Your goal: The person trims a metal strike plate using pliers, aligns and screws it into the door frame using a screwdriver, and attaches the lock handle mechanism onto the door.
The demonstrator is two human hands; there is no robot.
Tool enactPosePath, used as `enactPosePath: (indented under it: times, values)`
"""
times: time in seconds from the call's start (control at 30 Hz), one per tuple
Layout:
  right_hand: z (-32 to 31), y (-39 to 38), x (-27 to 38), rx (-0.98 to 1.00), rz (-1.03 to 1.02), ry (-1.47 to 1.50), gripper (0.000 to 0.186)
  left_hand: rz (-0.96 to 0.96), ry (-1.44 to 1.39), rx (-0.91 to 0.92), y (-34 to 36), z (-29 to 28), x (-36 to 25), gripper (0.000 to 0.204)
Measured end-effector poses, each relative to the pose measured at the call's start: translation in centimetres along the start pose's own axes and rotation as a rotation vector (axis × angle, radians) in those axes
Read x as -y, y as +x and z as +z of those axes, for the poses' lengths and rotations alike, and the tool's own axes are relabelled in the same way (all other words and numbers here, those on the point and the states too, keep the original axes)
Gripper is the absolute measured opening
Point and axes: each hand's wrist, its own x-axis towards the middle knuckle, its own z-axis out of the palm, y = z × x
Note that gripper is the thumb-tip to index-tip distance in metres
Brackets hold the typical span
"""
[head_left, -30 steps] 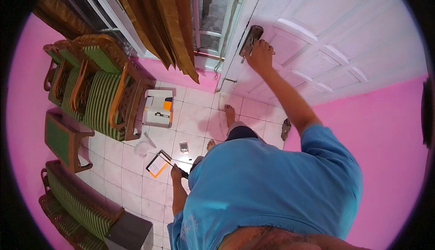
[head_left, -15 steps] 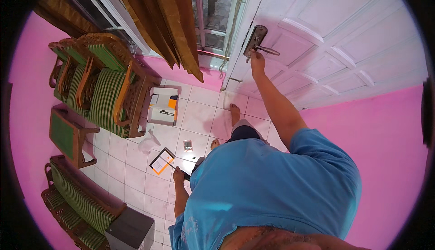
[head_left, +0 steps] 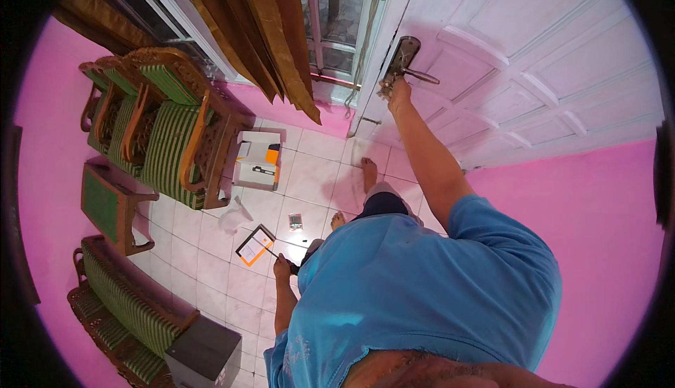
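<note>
My right hand [head_left: 400, 93] is raised to the white door [head_left: 534, 71], its fingers closed at the lower end of the dark metal lock plate [head_left: 406, 54]. Just above the fingers, the lever handle [head_left: 424, 76] points right. Beside the fingertips shows a small light-coloured bunch [head_left: 384, 91], perhaps keys, too blurred to be sure. Down at my side, my left hand [head_left: 282, 267] is closed round a screwdriver [head_left: 270, 251] with a long thin shaft and a dark handle. The shaft points over an orange, white and black flat box piece [head_left: 256, 246] on the floor.
An open white box [head_left: 256, 177], a crumpled clear plastic bag [head_left: 234, 216] and a small packet [head_left: 295, 222] lie on the tiles. Green-striped wooden chairs [head_left: 169, 138], a low table [head_left: 100, 201] and a bench [head_left: 130, 286] line the left. Brown curtains [head_left: 260, 29] hang by the window.
My right hand has shifted slightly at the lower end of the lock plate, and the light bunch beside it shows more. My left hand still holds the screwdriver low. The view has moved slightly.
</note>
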Motion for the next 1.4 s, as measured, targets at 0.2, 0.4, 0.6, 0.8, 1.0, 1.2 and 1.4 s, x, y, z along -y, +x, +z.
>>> enactPosePath:
  times: [0.2, 0.4, 0.6, 0.8, 1.0, 1.2, 1.4]
  values:
    - [0.8, -6.3, -0.3, -0.242, -0.702, -0.935, 0.038, -0.053, -0.003, 0.014, 1.0, 1.0, 4.0, 0.066]
    - [-1.2, -0.9, 0.2, -0.133, -0.386, -0.746, 0.036, 0.004, -0.028, 0.029, 1.8, 0.2, 0.4, 0.066]
    - [0.0, -0.7, 0.6, -0.339, -0.163, -0.509, 0.032, 0.031, 0.032, 0.038, 1.7, -0.2, -0.8, 0.068]
    - [0.7, -4.4, -1.3, -0.199, -0.619, -1.098, 0.035, -0.03, 0.001, -0.002, 0.8, 0.9, 2.7, 0.07]
    - [-0.7, -0.1, -1.8, 0.232, 0.089, 0.297, 0.034, 0.018, 0.019, -0.021, -0.2, 0.0, 0.1, 0.068]
    - [0.5, -2.8, 0.3, 0.058, 0.135, -0.15, 0.033, -0.003, 0.027, -0.03, 1.1, 0.4, 3.0, 0.068]
    - [-2.7, -8.2, 2.2, -0.072, -0.968, -1.229, 0.031, -0.028, -0.006, -0.007, 2.0, 1.0, 2.4, 0.068]
